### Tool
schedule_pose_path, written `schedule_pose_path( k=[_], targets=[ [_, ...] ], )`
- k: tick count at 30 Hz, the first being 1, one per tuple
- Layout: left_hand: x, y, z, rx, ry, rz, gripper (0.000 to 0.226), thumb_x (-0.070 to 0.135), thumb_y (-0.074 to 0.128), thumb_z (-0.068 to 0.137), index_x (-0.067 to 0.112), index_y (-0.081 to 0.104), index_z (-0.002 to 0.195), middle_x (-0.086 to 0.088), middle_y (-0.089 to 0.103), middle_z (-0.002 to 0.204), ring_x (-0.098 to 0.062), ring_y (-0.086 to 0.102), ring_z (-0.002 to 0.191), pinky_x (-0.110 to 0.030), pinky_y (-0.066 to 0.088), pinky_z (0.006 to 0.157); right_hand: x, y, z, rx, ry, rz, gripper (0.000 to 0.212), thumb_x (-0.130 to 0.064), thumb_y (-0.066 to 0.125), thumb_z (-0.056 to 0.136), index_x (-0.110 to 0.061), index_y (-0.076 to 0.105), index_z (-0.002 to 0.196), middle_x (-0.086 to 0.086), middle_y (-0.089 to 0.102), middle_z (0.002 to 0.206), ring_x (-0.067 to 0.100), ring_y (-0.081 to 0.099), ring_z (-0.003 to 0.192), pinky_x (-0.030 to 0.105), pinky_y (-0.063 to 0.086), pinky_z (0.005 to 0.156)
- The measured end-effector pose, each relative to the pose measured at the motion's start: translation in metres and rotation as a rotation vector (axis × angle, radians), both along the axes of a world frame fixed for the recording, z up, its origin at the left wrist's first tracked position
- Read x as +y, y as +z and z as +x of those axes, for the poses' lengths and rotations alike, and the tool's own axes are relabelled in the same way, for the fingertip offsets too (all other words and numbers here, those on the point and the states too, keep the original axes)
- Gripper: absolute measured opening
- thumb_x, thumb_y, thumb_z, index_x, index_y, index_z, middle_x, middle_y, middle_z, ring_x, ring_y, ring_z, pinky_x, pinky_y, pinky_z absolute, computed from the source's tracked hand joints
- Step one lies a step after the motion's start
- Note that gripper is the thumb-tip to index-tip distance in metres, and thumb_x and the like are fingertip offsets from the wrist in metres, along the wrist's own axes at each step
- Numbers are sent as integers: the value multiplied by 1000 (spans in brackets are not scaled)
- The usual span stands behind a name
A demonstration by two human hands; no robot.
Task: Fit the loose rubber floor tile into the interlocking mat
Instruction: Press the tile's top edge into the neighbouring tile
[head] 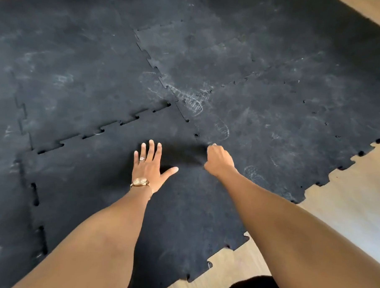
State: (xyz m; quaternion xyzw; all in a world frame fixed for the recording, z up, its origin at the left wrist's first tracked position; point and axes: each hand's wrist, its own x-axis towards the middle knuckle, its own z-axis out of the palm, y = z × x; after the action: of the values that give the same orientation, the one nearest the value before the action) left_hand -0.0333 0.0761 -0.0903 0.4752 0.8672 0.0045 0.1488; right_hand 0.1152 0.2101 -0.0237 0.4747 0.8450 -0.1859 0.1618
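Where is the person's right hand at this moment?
In the head view, the right hand is curled, right of centre, on the seam between the loose tile and the neighbouring tile, beside the flat left hand.

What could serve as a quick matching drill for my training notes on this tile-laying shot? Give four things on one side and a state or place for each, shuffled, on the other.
Things:
1. left hand
2. right hand
3. wristwatch
4. wooden floor

States or places:
A. bare, showing beyond the mat's toothed edge on the right
B. closed into a fist at the seam between tiles
C. flat, fingers spread, palm down on the loose tile
D. strapped round the left wrist

Pairs: 1-C, 2-B, 3-D, 4-A
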Motion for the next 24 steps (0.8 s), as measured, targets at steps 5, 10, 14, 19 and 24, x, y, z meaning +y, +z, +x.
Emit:
schedule_pose_path(
  k=[5, 10, 14, 19, 24],
  targets=[
    [45, -15, -12, -26, 328, 176, 88, 67, 19, 92, 7, 2, 154, -10, -1, 163, -27, -2, 150, -49, -3, 121, -13, -27, -7, -130, 96, -43, 70, -22, 47, 89, 8, 21, 146, 21, 13, 157, 33, 16, 144, 42, 26, 113],
    [77, -20, -5, 70, 584, 151, 83, 60, 18, 94, 4, 3, 154, -13, 3, 163, -31, 0, 150, -59, -2, 118, 0, -28, -12, -146, 112, 93, 41, -28, 41, 87, -3, 62, 111, 12, 47, 142, 31, 3, 149, 51, 8, 119],
    [81, -30, -8, 107, 598, 121, 83, 61, 14, 93, 5, 5, 154, -13, 6, 162, -32, 2, 150, -60, 0, 118, 18, -19, -33, -178, 45, 112, 21, -26, 44, 85, -13, 50, 71, 12, 65, 105, 34, 43, 125, 41, 31, 89],
    [84, -31, -9, 124, 600, 91, 82, 61, 12, 93, 6, 1, 154, -12, 1, 163, -31, -3, 150, -59, 0, 118, 69, -28, -83, 514, -28, 190, 29, -29, 45, 99, -7, 62, 93, 8, 64, 106, 28, 49, 110, 33, 38, 74],
    [85, -29, -11, 135, 600, 65, 82, 61, 8, 93, 7, 1, 154, -12, 0, 163, -30, -5, 150, -58, -1, 118, 87, -57, -139, 739, 330, -39, 55, -30, 45, 101, -2, 31, 147, 14, 31, 153, 27, 11, 149, 37, 13, 121]
  ],
)
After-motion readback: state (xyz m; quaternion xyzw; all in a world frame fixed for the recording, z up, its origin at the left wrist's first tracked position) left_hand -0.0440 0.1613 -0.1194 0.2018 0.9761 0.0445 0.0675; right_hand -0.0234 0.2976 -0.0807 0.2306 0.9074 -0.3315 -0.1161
